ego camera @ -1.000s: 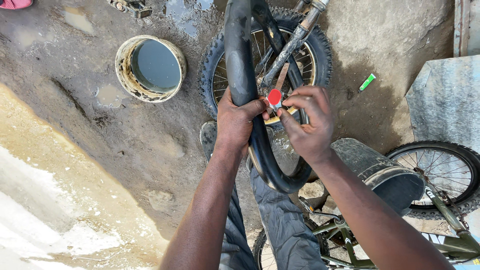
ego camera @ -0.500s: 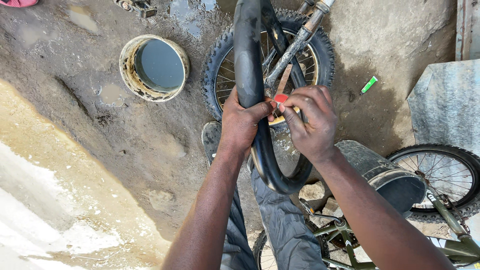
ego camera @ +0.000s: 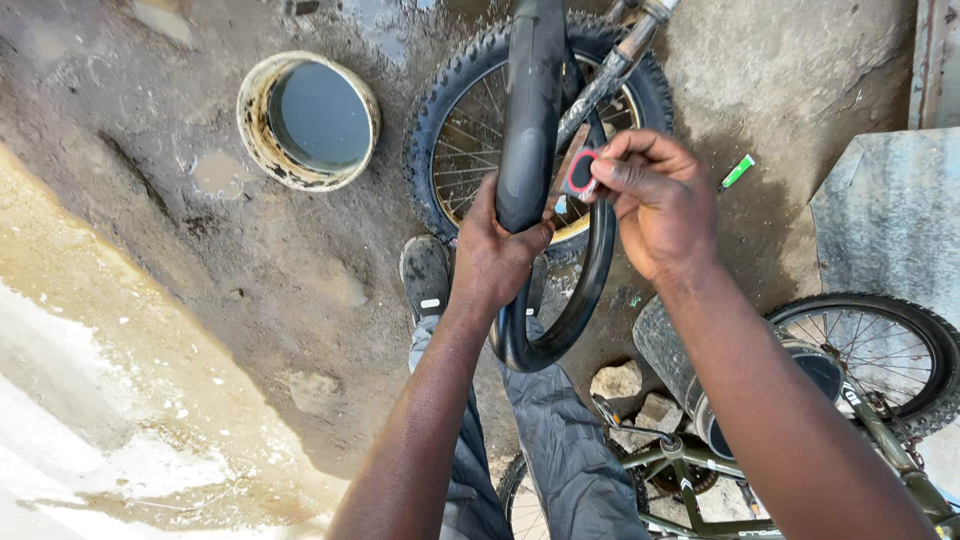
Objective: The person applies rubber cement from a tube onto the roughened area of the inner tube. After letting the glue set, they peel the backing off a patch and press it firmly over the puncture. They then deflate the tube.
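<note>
My left hand (ego camera: 497,255) grips a black bicycle inner tube (ego camera: 530,120) that loops up out of the frame and down to a bend near my knee. My right hand (ego camera: 655,200) pinches a small round patch (ego camera: 581,172), black with a red rim, just to the right of the tube at the height of my left fingers. Behind the tube a knobby-tyred bicycle wheel (ego camera: 455,130) lies on the wet ground with a fork leg across it. My shoe (ego camera: 426,275) and grey trouser leg (ego camera: 560,450) are below.
A round dirty tub of water (ego camera: 258,135) sits at upper left. A green marker-like stick (ego camera: 738,172) lies on the ground to the right. A dark bucket (ego camera: 680,350), stones (ego camera: 620,380), a second wheel (ego camera: 880,350) and a green bike frame (ego camera: 900,470) crowd the lower right. A metal sheet (ego camera: 890,220) lies at right.
My right hand has lifted the patch off the tube and drawn it a little to the right. The view has shifted, so the tub and wheel appear lower and further right.
</note>
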